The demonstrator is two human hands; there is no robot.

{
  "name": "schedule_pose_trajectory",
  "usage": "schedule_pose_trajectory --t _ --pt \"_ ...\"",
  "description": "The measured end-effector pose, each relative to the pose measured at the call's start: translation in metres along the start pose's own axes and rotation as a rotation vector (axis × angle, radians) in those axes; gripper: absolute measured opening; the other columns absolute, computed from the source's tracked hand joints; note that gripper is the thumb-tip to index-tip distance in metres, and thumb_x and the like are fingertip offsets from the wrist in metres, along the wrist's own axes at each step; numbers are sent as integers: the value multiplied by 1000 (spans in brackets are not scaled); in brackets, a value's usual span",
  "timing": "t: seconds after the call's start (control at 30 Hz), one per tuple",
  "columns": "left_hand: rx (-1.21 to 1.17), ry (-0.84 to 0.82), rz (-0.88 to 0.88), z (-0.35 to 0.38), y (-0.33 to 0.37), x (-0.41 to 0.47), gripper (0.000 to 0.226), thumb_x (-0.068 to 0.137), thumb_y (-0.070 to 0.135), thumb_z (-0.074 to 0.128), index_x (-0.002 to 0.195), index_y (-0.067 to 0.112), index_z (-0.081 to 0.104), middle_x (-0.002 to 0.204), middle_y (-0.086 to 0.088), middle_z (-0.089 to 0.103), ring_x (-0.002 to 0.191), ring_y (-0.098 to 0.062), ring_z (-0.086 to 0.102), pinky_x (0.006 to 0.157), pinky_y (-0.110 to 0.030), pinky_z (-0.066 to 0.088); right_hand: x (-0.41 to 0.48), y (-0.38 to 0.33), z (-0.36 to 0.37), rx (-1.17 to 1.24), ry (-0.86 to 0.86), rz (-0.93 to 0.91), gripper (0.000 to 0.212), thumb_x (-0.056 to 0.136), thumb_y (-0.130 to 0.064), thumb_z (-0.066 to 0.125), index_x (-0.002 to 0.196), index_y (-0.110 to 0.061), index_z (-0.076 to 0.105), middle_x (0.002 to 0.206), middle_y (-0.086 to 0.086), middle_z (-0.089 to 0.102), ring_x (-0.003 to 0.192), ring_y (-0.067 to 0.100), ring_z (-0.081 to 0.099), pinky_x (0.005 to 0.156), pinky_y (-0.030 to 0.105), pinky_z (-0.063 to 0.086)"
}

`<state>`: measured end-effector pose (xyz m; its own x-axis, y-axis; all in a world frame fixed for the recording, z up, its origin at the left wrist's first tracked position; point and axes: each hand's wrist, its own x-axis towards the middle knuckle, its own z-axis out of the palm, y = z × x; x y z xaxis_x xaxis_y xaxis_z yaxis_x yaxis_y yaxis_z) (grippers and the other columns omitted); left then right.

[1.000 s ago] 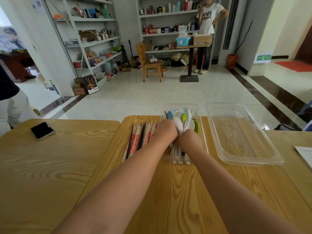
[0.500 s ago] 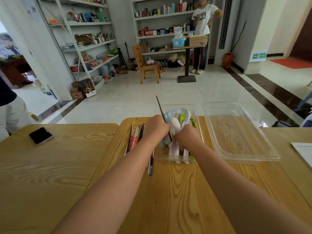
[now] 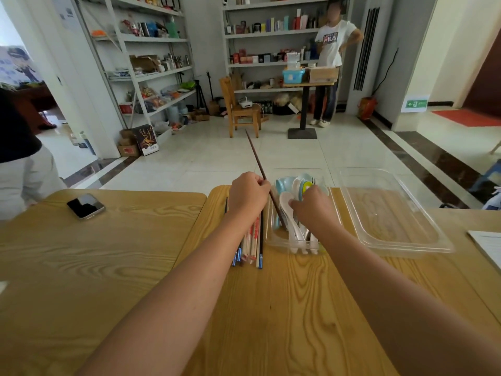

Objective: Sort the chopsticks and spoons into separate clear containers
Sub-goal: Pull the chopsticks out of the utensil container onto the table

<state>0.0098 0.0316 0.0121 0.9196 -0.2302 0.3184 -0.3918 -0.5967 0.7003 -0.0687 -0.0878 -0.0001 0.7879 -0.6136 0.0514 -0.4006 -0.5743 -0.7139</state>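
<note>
My left hand [image 3: 248,195] grips a long dark brown chopstick [image 3: 256,158]. The stick tilts up and away, and its lower end is still inside the narrow clear container [image 3: 273,237]. That container holds several white, blue and green spoons [image 3: 296,185]. My right hand [image 3: 311,210] lies over the spoon pile with its fingers curled on the white spoons. A bundle of chopsticks [image 3: 252,240], some in red-printed paper sleeves, lies on the table just left of the container and partly under my left wrist. A wider clear container [image 3: 393,245] stands empty to the right.
A phone [image 3: 85,206] lies on the left table, and a sheet of paper [image 3: 488,245] sits at the right edge. A seam separates the two wooden tables [image 3: 135,267]. One person stands by the far shelves and another at the left edge.
My left hand has drawn the brown chopstick up and out of the spoon container, so it now sticks up much higher. My right hand stayed on the spoons.
</note>
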Motion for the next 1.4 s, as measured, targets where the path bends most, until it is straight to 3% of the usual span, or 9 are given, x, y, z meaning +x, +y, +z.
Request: schedule_pose_trajectory --t 0.17,0.27,0.47,0.63,0.7,0.83,1.1,1.3,1.4 --pt "10 37 -10 -27 -7 -2 21 93 25 60 84 11 73 79 4 69 64 -6 59 51 -19 39 -19 -40 14 54 -122 -140 35 99 -33 52 92 -3 69 73 7 65 60 17 56 60 34 52" --pt "-29 16 -61 -44 -17 -2 20 90 23 61 79 12 75 76 1 72 70 -15 68 62 -26 54 -32 -57 27 11 -199 -177 31 98 -29 53 92 -4 71 72 8 67 59 18 56 60 32 52" --pt "59 -126 -158 -56 -60 -10 27 90 23 65 66 10 65 68 -6 67 55 -16 56 58 -28 48 -56 -67 49 37 -391 -167 31 98 -25 56 85 -1 70 64 6 68 42 9 53 44 21 46" --pt "174 -177 -267 -49 -99 -18 38 92 25 64 59 15 49 51 3 45 43 -12 42 48 -24 39 -53 -55 54 62 -344 -157 32 97 -27 57 78 -6 71 68 10 71 49 14 57 49 25 49" --pt "230 -181 -288 -47 -108 -18 37 93 27 64 61 15 49 53 3 46 43 -10 42 43 -23 32 -48 -48 53 85 -344 -149 28 96 -27 59 79 -8 70 72 11 73 55 17 61 58 32 55" --pt "319 -186 -300 -44 -124 -13 33 93 24 62 64 14 49 62 1 52 53 -14 49 45 -25 32 -38 -35 43 159 -331 -105 23 95 -24 62 83 -7 70 74 11 73 50 12 57 49 24 48" --pt "357 -268 -247 -23 -128 -10 12 94 14 57 85 11 64 79 0 62 65 -12 56 50 -23 36 -4 -8 13 162 -190 43 16 94 -10 59 84 -2 69 71 12 70 47 16 53 46 27 45" --pt "369 -271 -234 -22 -127 -7 24 97 19 50 77 12 61 71 -1 59 58 -13 53 47 -25 35 10 10 0 63 -86 120 15 87 -4 59 78 2 69 65 12 64 44 17 50 41 24 38" --pt "349 -270 -232 -23 -124 -8 24 97 20 51 81 9 64 68 -1 57 54 -13 51 47 -25 38 10 14 3 -11 -98 108 8 83 -7 64 82 0 67 66 10 64 50 19 54 47 27 46"
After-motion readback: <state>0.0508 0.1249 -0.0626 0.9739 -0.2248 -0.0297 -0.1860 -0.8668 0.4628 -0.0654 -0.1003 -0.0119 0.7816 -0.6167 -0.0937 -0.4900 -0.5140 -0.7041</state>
